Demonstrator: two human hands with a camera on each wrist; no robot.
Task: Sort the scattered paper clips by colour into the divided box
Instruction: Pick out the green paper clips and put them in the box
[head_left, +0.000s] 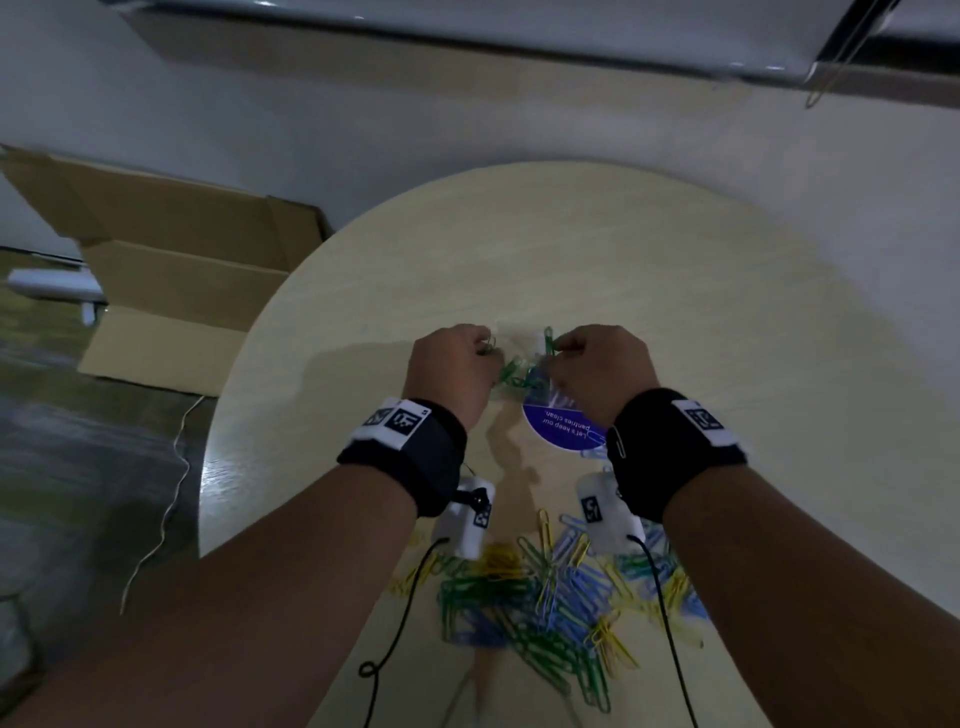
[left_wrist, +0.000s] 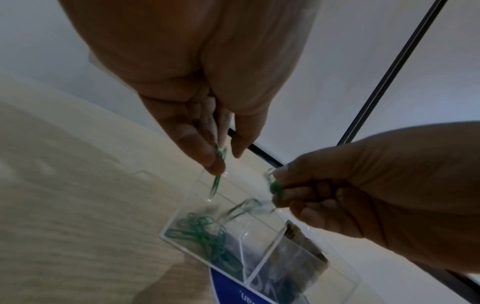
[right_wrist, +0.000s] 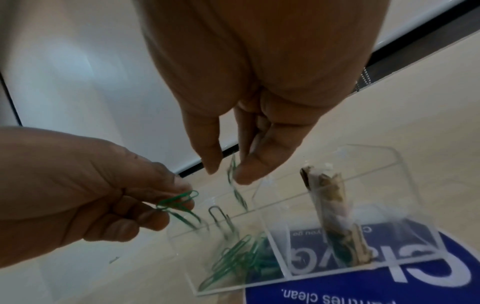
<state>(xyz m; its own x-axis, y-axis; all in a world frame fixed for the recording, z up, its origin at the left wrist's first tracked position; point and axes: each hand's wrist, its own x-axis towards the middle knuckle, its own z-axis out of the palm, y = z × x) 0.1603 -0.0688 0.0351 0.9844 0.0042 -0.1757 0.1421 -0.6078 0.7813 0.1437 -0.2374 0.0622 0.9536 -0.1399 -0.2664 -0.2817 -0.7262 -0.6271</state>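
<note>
- Over the clear divided box (right_wrist: 262, 273), at the middle of the round table (head_left: 649, 270), both hands work above the compartment that already holds green paper clips (right_wrist: 233, 261).
- Left hand (head_left: 454, 364): fingers curled, thumb and fingertips pinching a few green clips (right_wrist: 179, 202). Wrist bent down, forearm raised off the table.
- Right hand (head_left: 597, 369): thumb and forefinger held close together round one green clip (right_wrist: 232, 168), which hangs end-down. Whether it is gripped or already slipping free cannot be told. Blurred clips lie below it, seemingly falling.
- Unsorted stock: a mixed heap (head_left: 561, 603) of green, blue and yellow clips lies near the table's front edge, below the forearms. The box partly covers a blue round sticker (head_left: 563, 428).
- Handling, as judged: clips are light, stiff wire with a smooth coating. They hook into each other readily, so a pinch may lift unwanted colours.
- Recommended hold: pinch across the flat of the loops, not the wire ends.
- The neighbouring compartment holds a rolled brownish paper item (right_wrist: 330, 216). Keep released clips clear of the partition wall.
</note>
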